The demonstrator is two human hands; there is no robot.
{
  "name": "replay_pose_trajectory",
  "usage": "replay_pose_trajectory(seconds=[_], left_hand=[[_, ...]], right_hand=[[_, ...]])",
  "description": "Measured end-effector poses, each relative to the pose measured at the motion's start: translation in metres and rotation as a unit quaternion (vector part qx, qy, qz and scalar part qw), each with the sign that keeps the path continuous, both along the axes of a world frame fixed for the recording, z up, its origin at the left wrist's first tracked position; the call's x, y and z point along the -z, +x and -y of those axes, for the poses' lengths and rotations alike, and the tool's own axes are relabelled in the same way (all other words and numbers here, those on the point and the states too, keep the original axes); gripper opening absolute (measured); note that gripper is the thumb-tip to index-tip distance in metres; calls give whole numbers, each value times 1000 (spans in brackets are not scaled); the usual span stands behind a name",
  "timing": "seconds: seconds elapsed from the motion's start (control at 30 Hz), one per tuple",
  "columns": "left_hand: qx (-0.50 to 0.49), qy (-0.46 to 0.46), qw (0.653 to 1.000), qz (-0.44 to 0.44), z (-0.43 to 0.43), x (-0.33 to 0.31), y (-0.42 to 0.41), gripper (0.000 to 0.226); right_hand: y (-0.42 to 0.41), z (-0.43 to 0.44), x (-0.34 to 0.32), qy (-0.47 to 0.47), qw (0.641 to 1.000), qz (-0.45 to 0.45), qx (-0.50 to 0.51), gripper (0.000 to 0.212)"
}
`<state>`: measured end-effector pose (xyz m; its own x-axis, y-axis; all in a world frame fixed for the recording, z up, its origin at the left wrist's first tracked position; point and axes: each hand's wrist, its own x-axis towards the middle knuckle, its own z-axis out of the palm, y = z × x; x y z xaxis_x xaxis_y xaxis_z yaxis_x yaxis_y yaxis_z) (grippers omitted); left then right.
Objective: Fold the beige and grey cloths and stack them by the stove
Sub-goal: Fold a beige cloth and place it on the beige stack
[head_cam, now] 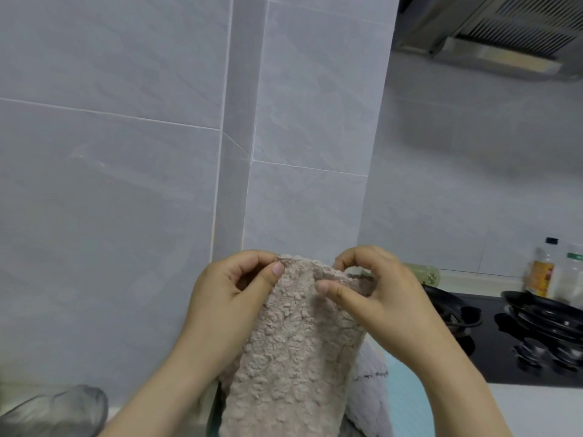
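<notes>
Held my left hand (232,290) and right hand (377,290) up in front of me, close together and level. Each pinched the top edge of the beige cloth (293,357) between thumb and curled fingers.

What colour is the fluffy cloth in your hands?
The fluffy cloth is beige, a pinkish tan all over; the head view shows it best.

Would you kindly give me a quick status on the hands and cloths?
Left hand and right hand pinch beige cloth at top edge, held up. Grey cloth lies behind it. Nothing blocks the hands.
</notes>
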<state>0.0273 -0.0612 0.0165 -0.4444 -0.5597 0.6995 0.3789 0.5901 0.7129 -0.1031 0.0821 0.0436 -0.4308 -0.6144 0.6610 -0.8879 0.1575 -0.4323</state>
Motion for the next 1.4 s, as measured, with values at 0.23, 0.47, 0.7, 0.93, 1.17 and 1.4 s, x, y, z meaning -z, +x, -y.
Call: replay_pose_trajectory(seconds=[0.23,0.47,0.7,0.93,1.17,1.4], left_hand=[[27,-4,1000,11,-13,0,-3,7],[76,68,995,11,-13,3,-10,16],[88,65,994,24,-18,5,-12,15],[127,-3,986,106,-15,13,-14,31],[85,-78,974,194,-7,24,-19,56],[85,-46,952,291,5,28,-17,40]], right_hand=[[15,4,-4,-21,993,61,-99,6],[10,3,-2,-49,993,61,-84,8],[10,5,-3,-77,991,68,-91,11],[0,-1,-4,-182,977,87,-71,14],[-20,-12,-4,-268,957,108,-19,14],[-49,-19,2,-320,938,131,37,13]])
